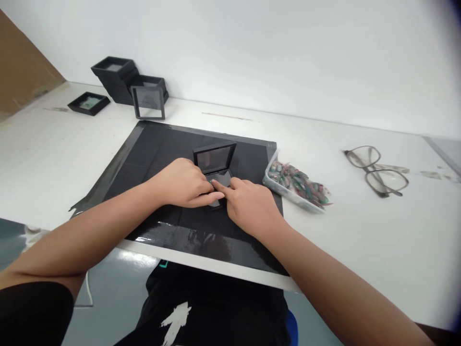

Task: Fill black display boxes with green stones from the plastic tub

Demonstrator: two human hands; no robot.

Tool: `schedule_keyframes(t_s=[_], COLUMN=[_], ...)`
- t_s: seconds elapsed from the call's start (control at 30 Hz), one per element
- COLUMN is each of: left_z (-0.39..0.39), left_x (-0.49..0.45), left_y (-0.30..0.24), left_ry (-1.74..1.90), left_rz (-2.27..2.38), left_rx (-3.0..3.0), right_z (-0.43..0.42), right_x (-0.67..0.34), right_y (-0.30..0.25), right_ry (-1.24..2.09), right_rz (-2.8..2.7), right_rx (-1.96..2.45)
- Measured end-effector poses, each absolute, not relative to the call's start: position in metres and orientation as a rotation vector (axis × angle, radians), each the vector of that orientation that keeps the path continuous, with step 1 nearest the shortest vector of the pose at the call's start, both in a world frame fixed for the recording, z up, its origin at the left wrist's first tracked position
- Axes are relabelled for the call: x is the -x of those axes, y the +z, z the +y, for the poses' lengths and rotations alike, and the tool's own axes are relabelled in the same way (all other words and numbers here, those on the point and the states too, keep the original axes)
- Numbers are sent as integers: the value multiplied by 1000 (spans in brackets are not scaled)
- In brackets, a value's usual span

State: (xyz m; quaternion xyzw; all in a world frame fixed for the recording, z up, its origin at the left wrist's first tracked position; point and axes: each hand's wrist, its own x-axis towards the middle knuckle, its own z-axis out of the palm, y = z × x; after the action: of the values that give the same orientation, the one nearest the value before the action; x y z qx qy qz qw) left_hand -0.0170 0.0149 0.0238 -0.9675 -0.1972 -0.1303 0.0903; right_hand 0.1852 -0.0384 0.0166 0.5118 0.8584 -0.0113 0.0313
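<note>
A small black hinged case (pixel 215 161) lies open on the black mat (pixel 158 149), its lid with a clear window standing upright. My left hand (pixel 183 183) rests on the case's base from the left, fingers curled over its near edge. My right hand (pixel 248 204) comes in from the right, its forefinger pressing on the base next to the left fingertips. What lies inside the base is hidden by my fingers.
A clear tray (pixel 296 185) of several small green and red parts sits at the mat's right edge. Eyeglasses (pixel 378 170) lie further right. At the back left stand stacked black cases (pixel 118 77), one upright open case (pixel 148 102) and a flat black case (pixel 89 103). The table's near edge (pixel 216 266) runs just below the mat.
</note>
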Motion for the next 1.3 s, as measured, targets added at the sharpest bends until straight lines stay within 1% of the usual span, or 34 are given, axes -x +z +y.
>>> schedule_keyframes(t_s=[0.17,0.33,0.6,0.93,1.1,1.3], left_z=[11,12,15,16,14,10], left_x=[16,20,26,25,22,13], left_y=[23,26,31,23,22,22], left_ry=[-214,-165,-76,20,35,23], left_rz=[-698,-758,-818,-1004,-1097,-1337], left_rx=[2889,2899,2881,2813,2802,2750], right_z=[-41,-46,-49,-34,-34,-35], right_x=[-183,-178,-177,-194,-195,-194], right_y=[17,21,26,26,24,19], right_ry=[11,65,49,-131,-152,-168], right_rz=[2635,2578,2519,2667,2695,2735], right_rx=[-1543,-1488,-1486,-1562,-1592,-1692])
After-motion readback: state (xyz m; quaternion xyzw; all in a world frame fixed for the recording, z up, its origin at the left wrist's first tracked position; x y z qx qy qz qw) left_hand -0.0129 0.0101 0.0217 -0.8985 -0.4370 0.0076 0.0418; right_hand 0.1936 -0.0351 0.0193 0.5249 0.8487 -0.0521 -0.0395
